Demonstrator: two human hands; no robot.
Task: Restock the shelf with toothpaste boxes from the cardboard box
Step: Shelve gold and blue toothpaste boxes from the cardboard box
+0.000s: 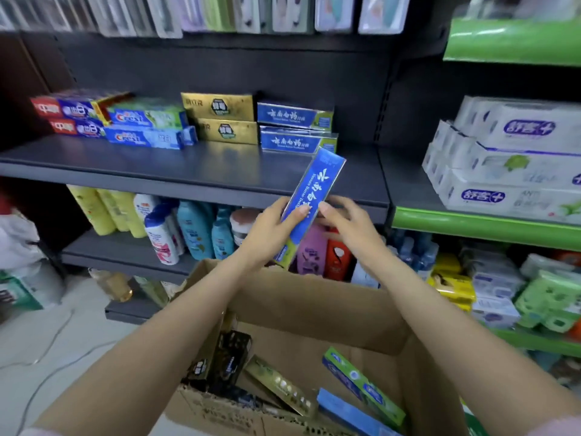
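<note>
A long blue toothpaste box (314, 190) stands nearly upright in front of the dark grey shelf (157, 165), tilted slightly right. My left hand (273, 228) grips its lower half from the left, thumb across the front. My right hand (349, 221) touches its right edge with thumb and fingers. Two matching blue boxes (295, 129) lie stacked on the shelf just behind it. Below my arms, the open cardboard box (330, 313) holds several more toothpaste boxes: green-blue (361, 382), gold-green (279, 385) and black (229, 357).
Gold boxes (220, 118), Crest boxes (147, 127) and red-blue boxes (69, 114) fill the shelf's left part. Bare shelf lies right of the blue stack. White toothpaste packs (509, 158) sit on the green shelf at right. Shampoo bottles (188, 228) stand on the lower shelf.
</note>
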